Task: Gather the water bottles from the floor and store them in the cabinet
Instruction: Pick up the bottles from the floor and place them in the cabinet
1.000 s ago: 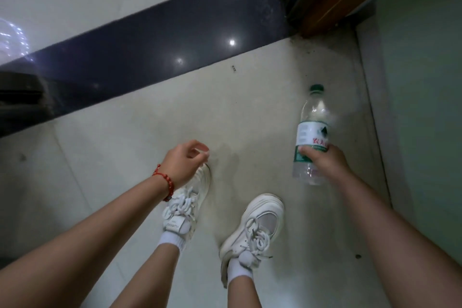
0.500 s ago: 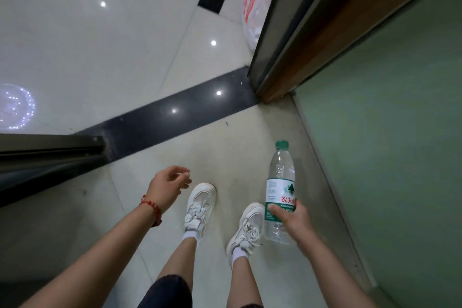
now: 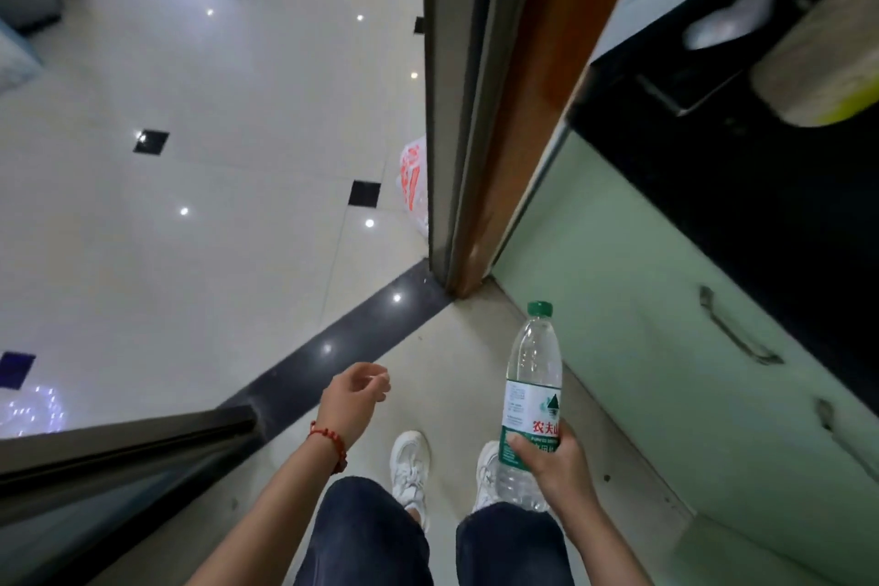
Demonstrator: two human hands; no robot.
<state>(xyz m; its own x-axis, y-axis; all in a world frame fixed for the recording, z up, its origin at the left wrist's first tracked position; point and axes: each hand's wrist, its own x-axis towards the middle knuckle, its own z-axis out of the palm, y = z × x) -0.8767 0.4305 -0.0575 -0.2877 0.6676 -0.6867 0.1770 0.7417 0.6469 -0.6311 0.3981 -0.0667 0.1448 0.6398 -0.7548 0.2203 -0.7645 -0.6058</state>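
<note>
- Water bottle (image 3: 532, 388) upright, off the floor, green cap up, label facing camera; clear, looks near empty, hard to confirm.
- Right hand (image 3: 556, 466) wrapped round lower label band, thumb across front, fingers curled behind; low grip likely for carrying, leaves neck and cap free.
- Left hand (image 3: 354, 397) holding nothing, fingers loosely curled, palm turned inward, hanging mid-air above dark floor strip (image 3: 333, 347); probably free for opening a door.
- Red bead bracelet (image 3: 330, 440) on left wrist.
- Pale green cabinet (image 3: 642, 347) just right of bottle, fronts closed, metal handle (image 3: 735, 324) on near front; second handle lower down, blurred.
- Bottle held beside cabinet front, not touching it, not yet stored.
- White sneakers (image 3: 411, 466) on beige floor below, standing posture, dark shorts at frame bottom.
- Wooden door frame (image 3: 518, 109) ahead; red-printed plastic bag (image 3: 414, 181) behind it on white tiles.
- No other bottles in view on floor.
- Judged step: carry done, cabinet opening next; free left hand best placed for handle, though reach crosses body.
- Risk: slippery thin plastic, squeeze may deform it.
</note>
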